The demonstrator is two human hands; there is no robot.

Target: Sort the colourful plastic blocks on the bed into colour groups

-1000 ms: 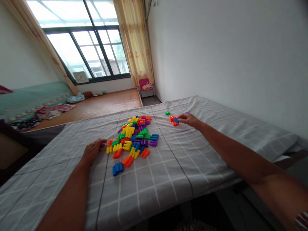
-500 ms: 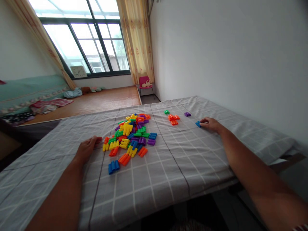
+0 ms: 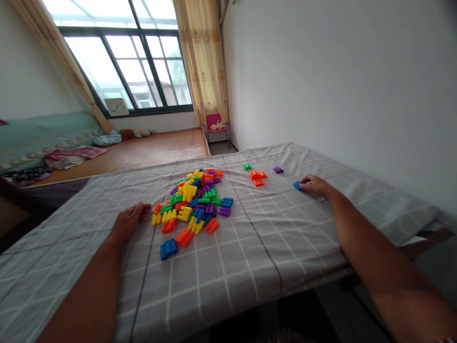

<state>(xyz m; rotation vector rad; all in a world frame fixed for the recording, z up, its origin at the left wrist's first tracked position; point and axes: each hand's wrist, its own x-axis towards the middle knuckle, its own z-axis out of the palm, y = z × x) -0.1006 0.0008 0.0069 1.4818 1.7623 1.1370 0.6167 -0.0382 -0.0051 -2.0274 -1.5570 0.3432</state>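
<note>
My right hand [image 3: 314, 185] pinches a small blue building block [image 3: 297, 185] made of joined tubes, low over the cloth on the right. My left hand [image 3: 130, 219] lies on the cloth at the left edge of a mixed pile of such blocks [image 3: 187, 193]; its fingers stretch towards the pile and hold nothing. Yellow, orange, green, purple and blue pieces make up the pile. Left of my right hand, apart from the pile, are a purple block [image 3: 278, 169], several orange blocks [image 3: 258, 177] and a green block [image 3: 247, 166].
A grey checked cloth [image 3: 228, 267] covers the table. At the pile's near side lies a blue block [image 3: 168, 249]. A white wall [image 3: 339, 85] runs along the right. Beyond the table are a low wooden platform [image 3: 160, 143] and a pink chair [image 3: 214, 119].
My right hand has shifted slightly to the right with the blue building block. My left hand has stayed in place beside the pile.
</note>
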